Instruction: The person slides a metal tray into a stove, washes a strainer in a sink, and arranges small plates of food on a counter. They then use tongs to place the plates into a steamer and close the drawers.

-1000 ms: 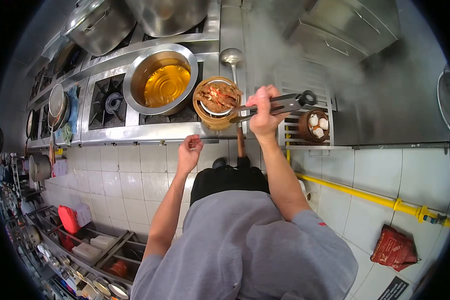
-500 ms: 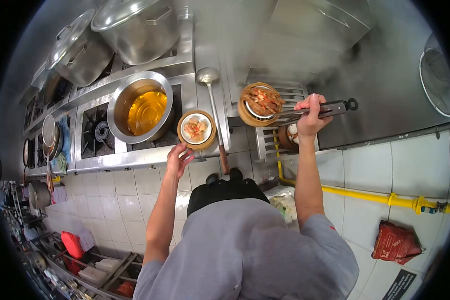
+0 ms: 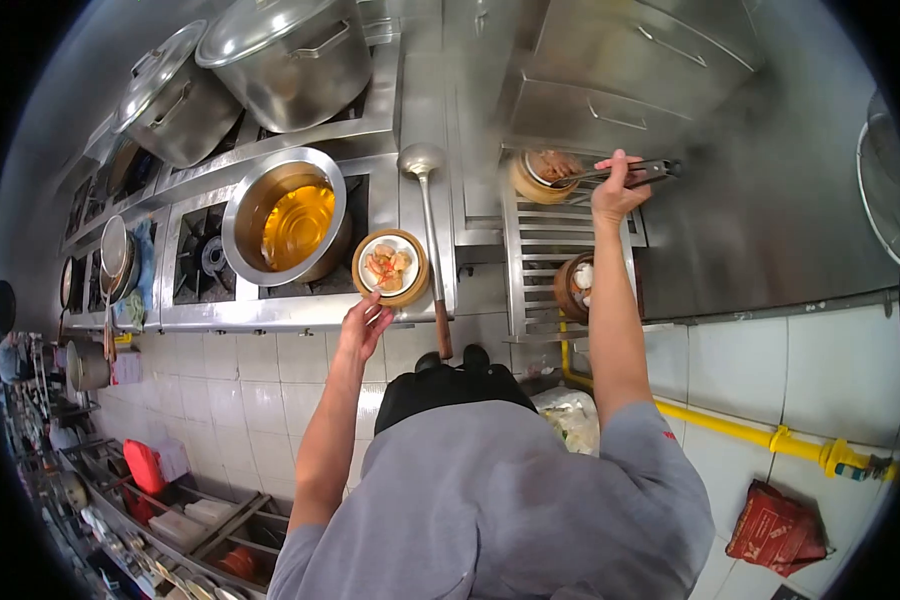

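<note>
My right hand (image 3: 618, 192) is closed around metal tongs (image 3: 652, 172). Their tips reach a bamboo steamer (image 3: 542, 192) at the far end of the slatted metal rack, holding a dish of brownish-red food (image 3: 553, 166). My left hand (image 3: 366, 326) has its fingers apart at the near rim of a second bamboo steamer (image 3: 423, 272), its fingertips seeming to touch it. In that one sits a white dish of pale pieces topped with red strips (image 3: 388, 266). Partly behind my right forearm, a third steamer (image 3: 567, 291) contains white, rounded pieces.
A large pot of amber liquid (image 3: 298, 225) stands on the stove, left of a long-handled ladle (image 3: 429, 230). Lidded stockpots (image 3: 288, 75) occupy the back. Steam hangs around the rack (image 3: 540, 238). A yellow pipe (image 3: 715, 418) runs low along the tiled wall.
The tongs and the steamer at their tips have moved away from me to the rack's far end. More of the third steamer shows. My left hand stays by its steamer.
</note>
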A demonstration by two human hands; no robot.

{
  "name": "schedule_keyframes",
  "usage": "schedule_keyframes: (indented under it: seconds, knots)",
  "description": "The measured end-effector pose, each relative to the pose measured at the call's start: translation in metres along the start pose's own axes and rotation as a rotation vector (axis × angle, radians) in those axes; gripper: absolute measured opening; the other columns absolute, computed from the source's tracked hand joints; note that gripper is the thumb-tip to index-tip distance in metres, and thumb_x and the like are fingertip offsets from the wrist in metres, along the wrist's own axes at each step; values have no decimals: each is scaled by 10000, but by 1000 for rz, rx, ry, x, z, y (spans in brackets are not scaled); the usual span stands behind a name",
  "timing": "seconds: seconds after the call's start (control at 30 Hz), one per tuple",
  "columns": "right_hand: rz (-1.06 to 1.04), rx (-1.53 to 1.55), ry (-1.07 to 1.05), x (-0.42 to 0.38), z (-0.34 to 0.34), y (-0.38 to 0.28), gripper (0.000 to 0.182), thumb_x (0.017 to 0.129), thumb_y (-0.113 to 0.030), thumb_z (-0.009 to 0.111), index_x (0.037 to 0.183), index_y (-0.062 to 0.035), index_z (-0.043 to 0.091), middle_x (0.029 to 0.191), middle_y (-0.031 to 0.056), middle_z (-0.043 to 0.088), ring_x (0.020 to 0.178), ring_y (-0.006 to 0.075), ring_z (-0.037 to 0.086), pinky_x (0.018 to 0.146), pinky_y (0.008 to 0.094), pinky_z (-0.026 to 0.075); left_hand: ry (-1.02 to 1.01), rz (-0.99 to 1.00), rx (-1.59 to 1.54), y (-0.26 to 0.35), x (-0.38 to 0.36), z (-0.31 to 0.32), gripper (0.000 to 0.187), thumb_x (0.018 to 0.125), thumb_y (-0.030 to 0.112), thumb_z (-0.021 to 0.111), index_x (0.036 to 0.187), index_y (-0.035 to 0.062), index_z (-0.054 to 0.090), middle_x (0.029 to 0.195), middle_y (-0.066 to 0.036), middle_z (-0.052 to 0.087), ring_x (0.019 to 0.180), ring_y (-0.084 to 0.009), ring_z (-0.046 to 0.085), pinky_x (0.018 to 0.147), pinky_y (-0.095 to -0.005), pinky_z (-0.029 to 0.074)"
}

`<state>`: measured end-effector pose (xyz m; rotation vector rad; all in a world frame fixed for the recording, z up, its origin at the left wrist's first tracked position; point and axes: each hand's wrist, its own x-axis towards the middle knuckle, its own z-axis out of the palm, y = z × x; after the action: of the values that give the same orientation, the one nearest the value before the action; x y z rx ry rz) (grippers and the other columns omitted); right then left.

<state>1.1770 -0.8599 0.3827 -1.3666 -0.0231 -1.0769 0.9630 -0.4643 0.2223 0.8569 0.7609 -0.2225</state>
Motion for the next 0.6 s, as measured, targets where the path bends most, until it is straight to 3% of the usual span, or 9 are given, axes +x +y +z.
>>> schedule_keyframes:
  seconds: [0.07,0.13,0.2,0.33,0.6]
  knots:
    - [-7,-2,13,-6,1,-23,160,887,-110,624,782,10,604,683,83,669,592,119,599,600,252,443,22,10,7,-2,0,2,452,795,276,782,1119,38,575,978,-46,555,908,-190,578,800,-306,569]
    - [-128,21,-145,-19,-5,-50,151,889,-96,579,780,8,591,673,91,646,619,142,595,618,271,458,16,37,-13,-7,3,-3,479,784,280,794,1122,46,549,1061,-76,538,953,-209,568,818,-343,564]
    - [-11,380,-330,-54,7,-84,157,877,-73,541,739,-4,569,676,101,613,635,172,579,630,301,474,2,59,-20,-13,2,-5,554,769,284,807,1181,48,522,1197,-135,485,1029,-234,551,847,-371,561]
    - [117,531,-709,-143,28,-111,104,863,-60,519,785,8,532,739,129,574,647,218,569,619,343,503,38,77,-38,-16,-16,-3,566,778,329,792,1199,92,499,1204,-118,506,1123,-260,503,916,-447,506]
    - [222,443,-783,-197,61,-91,126,806,-52,620,714,-3,547,692,85,579,655,178,559,623,313,450,120,86,-14,-30,-37,-47,418,799,277,768,1099,148,508,1111,-38,552,1074,-212,523,870,-432,505]
